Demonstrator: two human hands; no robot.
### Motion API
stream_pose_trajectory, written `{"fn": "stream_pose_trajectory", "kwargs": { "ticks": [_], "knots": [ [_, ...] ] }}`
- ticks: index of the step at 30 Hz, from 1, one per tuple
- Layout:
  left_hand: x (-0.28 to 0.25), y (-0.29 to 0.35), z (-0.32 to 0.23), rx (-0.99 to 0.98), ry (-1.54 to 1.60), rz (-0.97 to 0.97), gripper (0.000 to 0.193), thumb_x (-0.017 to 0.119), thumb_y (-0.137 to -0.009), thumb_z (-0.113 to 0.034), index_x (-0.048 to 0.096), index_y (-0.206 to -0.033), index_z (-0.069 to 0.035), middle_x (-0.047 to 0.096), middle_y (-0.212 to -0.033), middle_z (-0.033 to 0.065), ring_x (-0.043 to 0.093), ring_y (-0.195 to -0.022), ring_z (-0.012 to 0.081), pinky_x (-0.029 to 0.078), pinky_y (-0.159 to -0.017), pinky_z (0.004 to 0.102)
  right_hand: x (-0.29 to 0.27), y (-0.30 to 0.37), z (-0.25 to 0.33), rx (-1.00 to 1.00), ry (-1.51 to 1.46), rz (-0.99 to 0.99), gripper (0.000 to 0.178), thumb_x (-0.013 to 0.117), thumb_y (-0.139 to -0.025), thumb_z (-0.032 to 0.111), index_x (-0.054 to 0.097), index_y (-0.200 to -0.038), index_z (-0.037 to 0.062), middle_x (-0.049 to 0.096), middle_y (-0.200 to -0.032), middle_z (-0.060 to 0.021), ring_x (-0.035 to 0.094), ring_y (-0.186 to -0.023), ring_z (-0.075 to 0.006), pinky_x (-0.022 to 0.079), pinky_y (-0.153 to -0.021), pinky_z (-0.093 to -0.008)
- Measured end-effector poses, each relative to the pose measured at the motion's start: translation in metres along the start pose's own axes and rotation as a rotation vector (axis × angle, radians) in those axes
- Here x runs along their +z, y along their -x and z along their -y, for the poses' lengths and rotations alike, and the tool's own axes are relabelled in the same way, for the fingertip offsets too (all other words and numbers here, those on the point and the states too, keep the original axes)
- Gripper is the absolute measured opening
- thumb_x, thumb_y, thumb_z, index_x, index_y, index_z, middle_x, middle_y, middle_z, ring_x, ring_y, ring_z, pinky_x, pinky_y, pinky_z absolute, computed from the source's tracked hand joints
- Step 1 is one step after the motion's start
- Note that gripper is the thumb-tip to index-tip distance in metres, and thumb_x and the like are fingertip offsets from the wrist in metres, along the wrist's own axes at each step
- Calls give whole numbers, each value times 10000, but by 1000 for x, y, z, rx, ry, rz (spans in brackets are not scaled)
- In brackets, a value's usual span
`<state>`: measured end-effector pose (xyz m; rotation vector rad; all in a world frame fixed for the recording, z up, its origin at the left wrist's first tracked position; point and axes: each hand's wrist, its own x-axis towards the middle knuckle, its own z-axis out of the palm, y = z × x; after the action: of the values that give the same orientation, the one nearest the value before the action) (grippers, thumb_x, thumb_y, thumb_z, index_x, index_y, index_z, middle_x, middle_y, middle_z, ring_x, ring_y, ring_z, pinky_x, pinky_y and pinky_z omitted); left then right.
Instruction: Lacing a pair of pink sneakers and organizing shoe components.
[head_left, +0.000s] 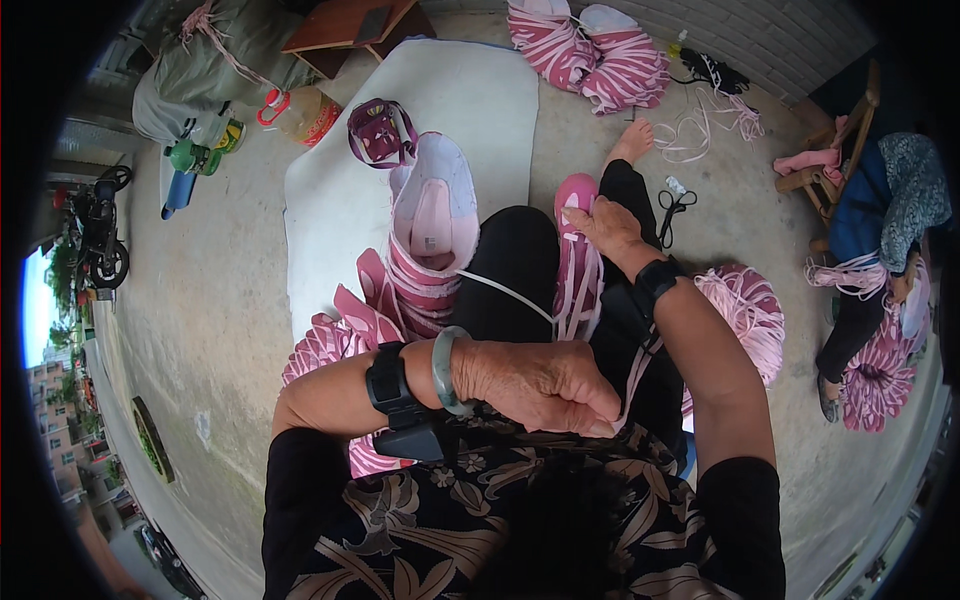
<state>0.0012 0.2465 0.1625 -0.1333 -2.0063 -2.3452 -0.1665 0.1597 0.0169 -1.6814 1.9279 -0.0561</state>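
A pink shoe upper with pale pink laces lies over my lap, its toe pointing away. My right hand grips it near the toe, thumb on top and the other fingers partly hidden. Close to my body, my left hand is closed in a pinch on a pale pink shoelace, pulled away from the upper. Left of my lap a stack of nested pink uppers stands with its pale lining showing. More pink uppers lie beside that stack. A bundle of laced pink uppers sits by my right forearm.
A white sheet covers the floor ahead, with a small purple bag on it. Black scissors lie by my right leg. Bundled uppers, loose laces and bottles stand farther off. Another person sits at right.
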Motion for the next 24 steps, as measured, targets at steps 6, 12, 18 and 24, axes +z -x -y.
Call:
{"fn": "stream_pose_trajectory", "kwargs": {
  "ticks": [6,12,18,24],
  "knots": [
    [3,0,0,-1,119,13,255,487,-871,-102,401,-661,16,365,-536,69,330,-466,164,284,-448,274,13,-23,1,-110,-13,66,626,447,-747,550,590,-916,-35,594,-918,-220,577,-878,-338,446,-763,-379],
    [-6,-9,-3,-66,199,68,241,469,-884,-126,446,-684,6,408,-510,18,411,-416,91,316,-403,231,-6,-9,-24,-80,-259,184,685,436,-729,626,586,-815,-38,597,-763,-219,591,-769,-341,445,-702,-404],
    [-1,-13,-4,-72,175,59,244,441,-897,-142,465,-704,5,452,-510,6,481,-422,72,364,-405,197,-22,41,-16,-328,49,-221,384,565,-720,379,573,-734,-4,576,-742,-194,587,-710,-318,463,-633,-390],
    [-3,-18,21,-142,264,47,282,416,-909,-173,475,-694,-1,476,-458,17,514,-409,81,388,-420,196,-19,37,22,-761,321,-250,93,537,-674,84,605,-704,28,578,-764,-173,594,-668,-301,482,-580,-393]
  ]
}}
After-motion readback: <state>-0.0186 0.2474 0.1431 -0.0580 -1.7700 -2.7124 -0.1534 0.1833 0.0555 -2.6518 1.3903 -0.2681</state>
